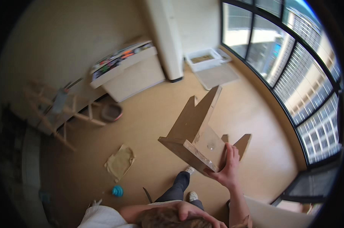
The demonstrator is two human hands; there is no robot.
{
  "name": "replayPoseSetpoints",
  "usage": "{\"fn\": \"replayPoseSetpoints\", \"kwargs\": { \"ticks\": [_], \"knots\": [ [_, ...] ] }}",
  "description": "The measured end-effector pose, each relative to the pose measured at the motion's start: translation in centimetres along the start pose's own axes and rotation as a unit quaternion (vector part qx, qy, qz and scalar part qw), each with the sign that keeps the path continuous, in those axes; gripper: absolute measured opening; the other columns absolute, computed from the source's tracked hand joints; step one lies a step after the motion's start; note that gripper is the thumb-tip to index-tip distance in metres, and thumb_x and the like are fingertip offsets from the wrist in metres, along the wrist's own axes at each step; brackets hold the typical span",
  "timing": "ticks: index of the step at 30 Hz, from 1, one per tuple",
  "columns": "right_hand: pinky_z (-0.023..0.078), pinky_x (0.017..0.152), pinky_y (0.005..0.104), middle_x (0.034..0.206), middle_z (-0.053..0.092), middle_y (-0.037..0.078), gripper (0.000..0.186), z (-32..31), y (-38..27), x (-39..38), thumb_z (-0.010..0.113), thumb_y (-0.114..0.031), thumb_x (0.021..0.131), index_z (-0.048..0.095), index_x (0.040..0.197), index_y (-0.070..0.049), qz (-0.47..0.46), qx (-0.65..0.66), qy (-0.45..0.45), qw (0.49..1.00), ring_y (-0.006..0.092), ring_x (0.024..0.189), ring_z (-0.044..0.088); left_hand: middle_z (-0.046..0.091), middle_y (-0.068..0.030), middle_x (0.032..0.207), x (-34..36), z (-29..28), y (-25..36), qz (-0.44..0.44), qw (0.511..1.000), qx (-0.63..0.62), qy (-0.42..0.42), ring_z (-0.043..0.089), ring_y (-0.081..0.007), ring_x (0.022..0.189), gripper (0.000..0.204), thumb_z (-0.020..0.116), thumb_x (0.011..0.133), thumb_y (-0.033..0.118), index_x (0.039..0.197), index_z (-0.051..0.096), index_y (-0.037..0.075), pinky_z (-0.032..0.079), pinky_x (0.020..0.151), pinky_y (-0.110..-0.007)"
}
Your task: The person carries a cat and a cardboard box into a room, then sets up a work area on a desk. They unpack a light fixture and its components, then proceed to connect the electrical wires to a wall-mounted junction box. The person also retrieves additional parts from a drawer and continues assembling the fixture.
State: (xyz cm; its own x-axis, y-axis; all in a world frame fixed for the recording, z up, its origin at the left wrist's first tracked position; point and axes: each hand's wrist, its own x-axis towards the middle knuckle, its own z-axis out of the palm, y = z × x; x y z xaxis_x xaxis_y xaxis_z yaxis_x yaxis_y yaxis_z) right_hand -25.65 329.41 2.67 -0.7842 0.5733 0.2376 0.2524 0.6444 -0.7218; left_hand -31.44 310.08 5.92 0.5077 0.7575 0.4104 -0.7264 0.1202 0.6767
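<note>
A small wooden step stool (185, 123) is held up tilted in front of me, its legs and side boards pointing away and upward. My right hand (227, 169) is closed around its near right edge, thumb below and fingers over the board. Worn, chipped patches show along the stool's edges. At the lower edge, my left arm is bent across my body around a brown furry animal, apparently a cat (156, 218), mostly cut off by the frame. My left hand (196, 214) curls over the fur, its fingertips partly out of view.
A beige cloth (120, 161) and a turquoise object (117, 191) lie on the floor at left. Beyond stand a wooden frame (73, 108), a round bowl (112, 112) and an open drawer unit (136, 78). A white litter tray (196, 66) sits near the windows (289, 64).
</note>
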Motion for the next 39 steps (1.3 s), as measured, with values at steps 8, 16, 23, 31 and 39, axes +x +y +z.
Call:
{"fn": "replayPoseSetpoints", "kwargs": {
  "ticks": [8, 16, 23, 31, 39],
  "knots": [
    [0.038, 0.102, 0.0546, 0.129, 0.052, 0.021, 0.107, -0.3, -29.6, -3.0, 0.092, -0.027, 0.049, 0.045, 0.141, 0.001, -0.471, -0.015, -0.072, 0.879, 0.0423, 0.118, 0.05, 0.027, -0.0323, 0.158, -4.7, 12.2, -1.0, 0.1, 0.923, 0.338, 0.155, 0.029, -0.0465, 0.146, 0.103, 0.083, 0.07, 0.065, 0.139, 0.056, -0.005, 0.024, 0.117, -0.053],
    [0.041, 0.098, 0.057, 0.127, 0.052, 0.026, 0.113, 1.3, -46.1, -13.9, 0.093, -0.042, 0.048, 0.046, 0.14, 0.005, -0.685, 0.129, -0.245, 0.673, 0.0456, 0.115, 0.052, 0.028, -0.0311, 0.158, -10.9, 23.2, -3.1, 0.156, 0.832, 0.452, 0.281, 0.029, -0.0453, 0.146, 0.107, 0.082, 0.068, 0.068, 0.141, 0.054, -0.005, 0.023, 0.118, -0.052],
    [0.046, 0.09, 0.0458, 0.119, 0.059, 0.017, 0.061, 10.2, -56.6, -28.9, 0.06, -0.026, 0.075, 0.061, 0.13, 0.001, -0.753, 0.217, -0.306, 0.541, 0.0313, 0.104, 0.058, 0.029, -0.03, 0.158, -23.6, 33.8, -7.1, 0.22, 0.831, 0.416, 0.298, 0.029, -0.0442, 0.146, 0.112, 0.082, 0.066, 0.071, 0.142, 0.053, -0.005, 0.022, 0.118, -0.051],
    [0.043, 0.099, 0.05, 0.127, 0.057, 0.023, 0.07, 22.6, -67.6, -39.1, 0.058, -0.029, 0.079, 0.052, 0.139, 0.007, -0.693, 0.336, -0.408, 0.49, 0.0351, 0.113, 0.055, 0.03, -0.0288, 0.158, -40.5, 47.1, -9.3, 0.305, 0.831, 0.344, 0.314, 0.029, -0.0429, 0.146, 0.117, 0.082, 0.063, 0.074, 0.143, 0.051, -0.006, 0.021, 0.118, -0.049],
    [0.039, 0.097, 0.0541, 0.131, 0.052, 0.022, 0.111, 40.0, -84.4, -44.5, 0.083, -0.049, 0.048, 0.051, 0.14, 0.006, -0.669, 0.279, -0.489, 0.485, 0.0399, 0.113, 0.051, 0.031, -0.0275, 0.157, -58.6, 62.0, -11.7, 0.384, 0.729, 0.361, 0.436, 0.029, -0.0417, 0.147, 0.122, 0.082, 0.061, 0.077, 0.145, 0.05, -0.006, 0.021, 0.119, -0.048]
  ]
}}
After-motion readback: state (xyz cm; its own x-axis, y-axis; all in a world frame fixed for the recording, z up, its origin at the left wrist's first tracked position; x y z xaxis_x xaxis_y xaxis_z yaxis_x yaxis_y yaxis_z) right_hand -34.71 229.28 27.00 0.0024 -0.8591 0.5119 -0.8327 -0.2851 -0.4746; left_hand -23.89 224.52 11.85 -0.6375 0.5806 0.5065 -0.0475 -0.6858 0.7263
